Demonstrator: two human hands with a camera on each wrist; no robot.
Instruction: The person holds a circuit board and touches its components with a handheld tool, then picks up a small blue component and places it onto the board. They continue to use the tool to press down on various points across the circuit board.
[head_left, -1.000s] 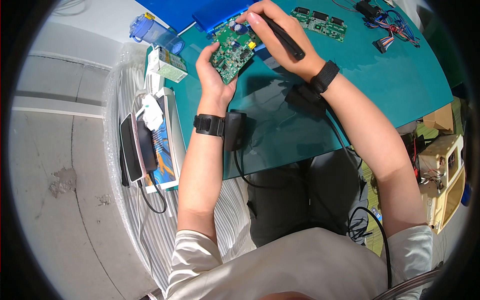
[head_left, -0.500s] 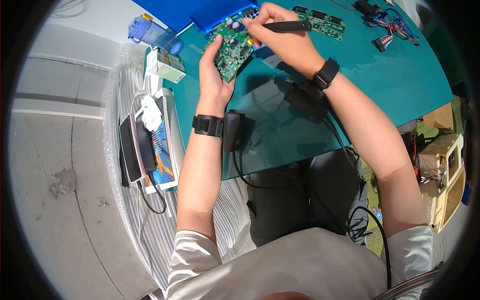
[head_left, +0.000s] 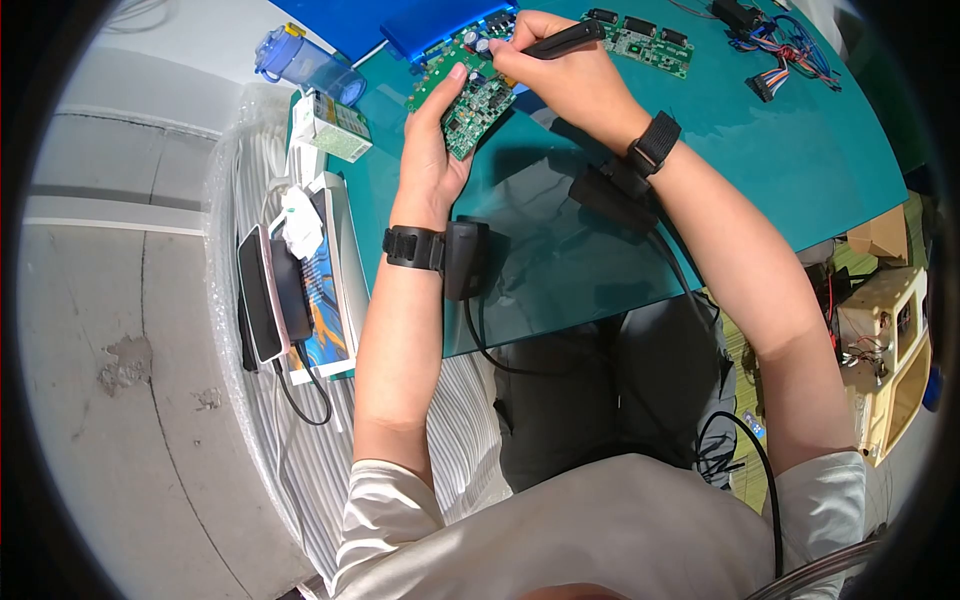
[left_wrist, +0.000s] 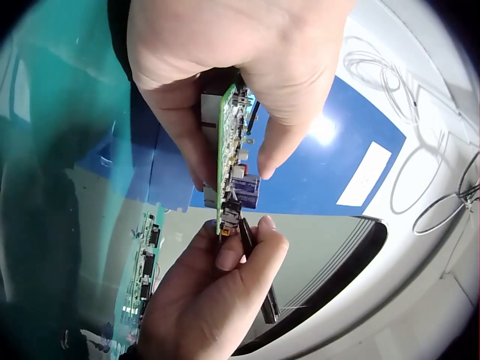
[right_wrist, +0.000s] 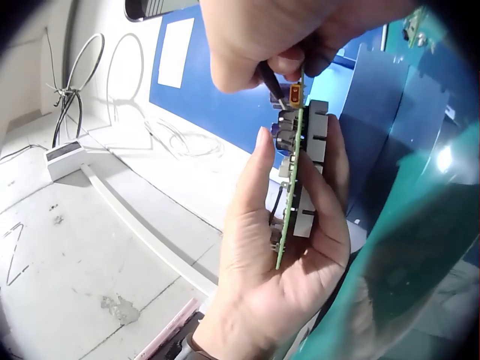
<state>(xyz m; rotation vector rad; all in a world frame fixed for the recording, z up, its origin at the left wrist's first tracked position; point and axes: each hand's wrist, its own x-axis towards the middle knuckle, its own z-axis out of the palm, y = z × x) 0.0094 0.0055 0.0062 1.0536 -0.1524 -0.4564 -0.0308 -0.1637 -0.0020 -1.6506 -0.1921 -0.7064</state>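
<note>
My left hand (head_left: 432,150) grips a green circuit board (head_left: 472,125) by its edges, the thumb over the component side and the fingers behind it. In the right wrist view the board stands edge-on, with light grey blocks (right_wrist: 318,127) along its back. Round capacitors (head_left: 477,43) and a yellow-orange connector (right_wrist: 295,94) sit toward its far end. My right hand (head_left: 580,85) pinches a black pen-shaped tool (head_left: 565,40) at that end. The tool's tip reaches in beside the connector in the right wrist view.
Behind the hands lies a blue metal piece (head_left: 430,35). A second circuit board (head_left: 640,45) and a bundle of coloured cables (head_left: 790,60) lie at the back right of the green table (head_left: 800,170). A blue bottle (head_left: 310,68) and a small carton (head_left: 335,128) stand at the left edge.
The black tool's rear end has swung up from pointing down and right, through level, to tilting slightly upward. The board has turned a little, and my left thumb reaches further over it.
</note>
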